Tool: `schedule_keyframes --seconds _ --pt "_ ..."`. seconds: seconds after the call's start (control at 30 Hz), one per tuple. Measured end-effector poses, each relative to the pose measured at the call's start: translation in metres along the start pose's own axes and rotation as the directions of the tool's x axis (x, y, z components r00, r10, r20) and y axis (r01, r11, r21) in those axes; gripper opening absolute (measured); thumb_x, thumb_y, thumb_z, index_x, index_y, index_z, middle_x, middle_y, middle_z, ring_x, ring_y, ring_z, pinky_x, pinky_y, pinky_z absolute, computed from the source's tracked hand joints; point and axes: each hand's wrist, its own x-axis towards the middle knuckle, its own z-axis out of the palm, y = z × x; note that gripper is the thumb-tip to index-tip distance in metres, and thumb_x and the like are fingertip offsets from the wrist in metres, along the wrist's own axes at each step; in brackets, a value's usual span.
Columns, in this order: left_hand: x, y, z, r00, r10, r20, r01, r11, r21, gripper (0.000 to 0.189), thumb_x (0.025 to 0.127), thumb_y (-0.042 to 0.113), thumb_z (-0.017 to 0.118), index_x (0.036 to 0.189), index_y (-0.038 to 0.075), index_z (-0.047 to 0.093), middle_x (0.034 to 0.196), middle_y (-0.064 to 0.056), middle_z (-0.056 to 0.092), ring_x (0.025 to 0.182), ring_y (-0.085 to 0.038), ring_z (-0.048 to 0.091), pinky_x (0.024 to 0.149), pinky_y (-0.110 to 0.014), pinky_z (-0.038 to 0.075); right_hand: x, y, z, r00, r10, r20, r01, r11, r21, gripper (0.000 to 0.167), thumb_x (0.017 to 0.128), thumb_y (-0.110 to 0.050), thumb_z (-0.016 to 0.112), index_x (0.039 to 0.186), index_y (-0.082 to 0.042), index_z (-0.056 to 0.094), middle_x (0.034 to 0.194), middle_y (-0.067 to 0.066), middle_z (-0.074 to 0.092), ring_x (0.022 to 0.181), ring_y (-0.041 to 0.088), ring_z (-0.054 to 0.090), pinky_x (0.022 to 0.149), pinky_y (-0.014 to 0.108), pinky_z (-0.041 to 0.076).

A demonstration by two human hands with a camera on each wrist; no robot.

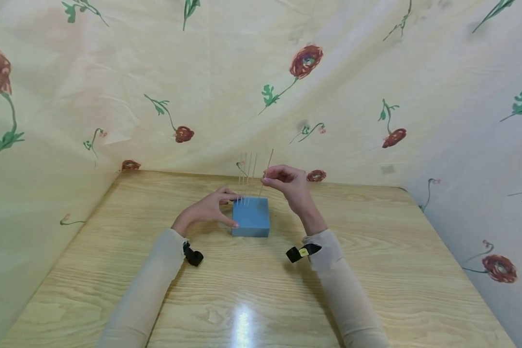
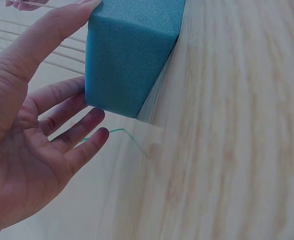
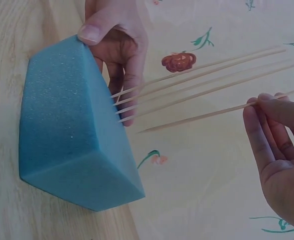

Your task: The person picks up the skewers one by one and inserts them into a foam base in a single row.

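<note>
A blue foam block (image 1: 253, 215) sits on the table with several thin wooden skewers (image 3: 202, 82) standing upright in its top, in a row near the left edge. My left hand (image 1: 210, 207) grips the block at its left end, thumb on the near corner and fingers toward the far side; the left wrist view shows the lower fingers (image 2: 89, 142) spread off the foam. Between thumb and fingertips, my right hand (image 1: 289, 186) pinches another skewer (image 3: 202, 116), slightly tilted, pointed end down. In the right wrist view a small gap shows between that tip and the block's top.
The wood-grain table (image 1: 243, 280) reaches back to a hanging cloth with red flowers (image 1: 226, 87), which also closes off both sides. A black strap (image 1: 194, 255) is on the left wrist, and another black strap (image 1: 303, 252) on the right.
</note>
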Motion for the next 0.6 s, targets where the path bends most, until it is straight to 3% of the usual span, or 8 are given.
schedule_keyframes --seconds 0.6 --pt "0.0001 -0.0024 -0.0003 1.000 -0.002 -0.005 0.002 1.000 -0.014 0.089 0.080 0.027 0.090 0.155 0.013 0.045 0.135 -0.010 0.044 0.136 -0.033 0.044 0.119 -0.059 0.031 -0.0005 0.0099 0.0103 0.999 -0.036 -0.039 0.034 0.999 -0.036 0.022 0.089 0.006 0.074 0.105 0.018 0.067 0.088 -0.003 0.074 0.083 0.011 0.071 0.080 0.026 0.060"
